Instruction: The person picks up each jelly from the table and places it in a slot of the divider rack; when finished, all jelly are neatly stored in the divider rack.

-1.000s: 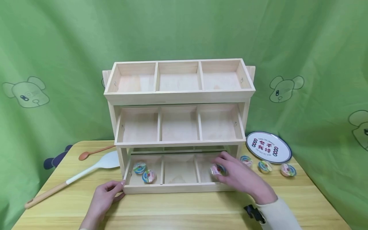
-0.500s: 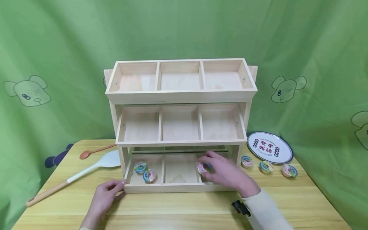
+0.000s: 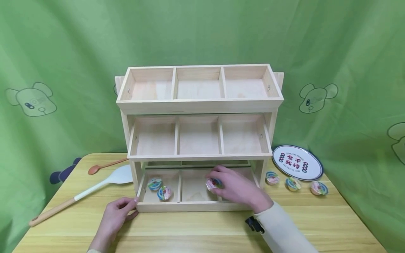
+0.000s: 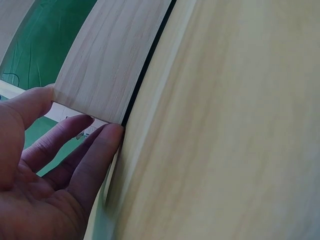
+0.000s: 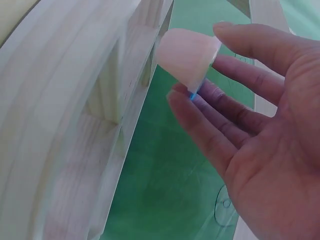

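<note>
My right hand (image 3: pixel 235 186) pinches a small jelly cup (image 3: pixel 212 183) with a pink body and printed lid, over the middle compartment of the bottom tray (image 3: pixel 196 206). In the right wrist view the cup (image 5: pixel 186 55) sits between thumb and fingertips, its pale pink base facing away from the palm. Two more jelly cups (image 3: pixel 164 193) lie in the bottom tray's left compartment. At that tray's front left corner, my left hand (image 3: pixel 115 218) holds the wooden rack's end between thumb and fingertips. The left wrist view shows those fingertips (image 4: pixel 112 132) against the end of the front board (image 4: pixel 107 60).
The rack's middle tray (image 3: pixel 199 157) and top tray (image 3: pixel 199 106) overhang the bottom one. Several jelly cups (image 3: pixel 292 183) and an oval plate (image 3: pixel 296 162) lie on the right. A white turner (image 3: pixel 120 175) and an orange spoon (image 3: pixel 93 170) lie on the left.
My right hand has carried the jelly cup leftward, from over the bottom tray's right compartment to over its middle one. The left hand has stayed at the corner.
</note>
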`<state>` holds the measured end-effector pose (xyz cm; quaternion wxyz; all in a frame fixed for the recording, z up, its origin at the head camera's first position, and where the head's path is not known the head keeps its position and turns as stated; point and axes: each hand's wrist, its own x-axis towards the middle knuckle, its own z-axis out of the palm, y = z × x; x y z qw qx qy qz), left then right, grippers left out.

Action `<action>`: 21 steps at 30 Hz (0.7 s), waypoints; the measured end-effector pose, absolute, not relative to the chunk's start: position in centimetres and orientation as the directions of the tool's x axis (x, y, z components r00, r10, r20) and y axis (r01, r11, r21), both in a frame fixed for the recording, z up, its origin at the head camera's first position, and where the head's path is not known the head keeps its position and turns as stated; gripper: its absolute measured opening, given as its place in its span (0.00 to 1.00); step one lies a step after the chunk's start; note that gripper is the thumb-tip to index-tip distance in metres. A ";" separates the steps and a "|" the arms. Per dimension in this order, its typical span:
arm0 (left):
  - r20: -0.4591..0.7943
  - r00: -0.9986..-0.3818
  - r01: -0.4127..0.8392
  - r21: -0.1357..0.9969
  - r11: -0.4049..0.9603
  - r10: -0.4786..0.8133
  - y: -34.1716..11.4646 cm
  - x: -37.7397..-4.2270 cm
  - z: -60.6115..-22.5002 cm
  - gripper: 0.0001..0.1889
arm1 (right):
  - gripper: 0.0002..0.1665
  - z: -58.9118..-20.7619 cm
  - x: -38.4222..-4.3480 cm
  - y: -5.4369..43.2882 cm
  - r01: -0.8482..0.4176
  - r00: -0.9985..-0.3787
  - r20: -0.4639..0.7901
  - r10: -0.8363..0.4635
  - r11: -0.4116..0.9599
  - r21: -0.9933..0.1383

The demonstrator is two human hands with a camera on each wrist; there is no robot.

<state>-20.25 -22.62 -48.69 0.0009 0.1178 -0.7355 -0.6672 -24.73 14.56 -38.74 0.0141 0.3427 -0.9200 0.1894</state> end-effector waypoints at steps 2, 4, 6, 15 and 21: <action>-0.157 -0.972 -0.173 0.981 0.082 -0.174 -22.6 -20.3 -48.7 0.16 | 0.25 -38.7 -24.9 14.1 -0.632 -0.767 0.146 -0.625 0.694 -0.345; -0.158 -0.972 -0.174 0.981 0.083 -0.174 -22.7 -20.3 -48.7 0.16 | 0.25 -38.7 -25.0 13.6 -0.622 -0.772 0.129 -0.622 0.700 -0.351; -0.158 -0.972 -0.175 0.981 0.087 -0.173 -22.7 -20.2 -48.7 0.17 | 0.24 -38.8 -25.3 13.2 -0.611 -0.778 0.114 -0.617 0.704 -0.363; -0.154 -0.972 -0.169 0.983 0.072 -0.180 -22.6 -20.2 -48.9 0.15 | 0.25 -39.8 -26.5 11.3 -0.641 -0.751 0.100 -0.653 0.683 -0.351; -0.157 -0.972 -0.171 0.983 0.069 -0.177 -22.6 -20.3 -48.8 0.15 | 0.25 -39.9 -26.8 10.2 -0.643 -0.749 0.080 -0.658 0.691 -0.330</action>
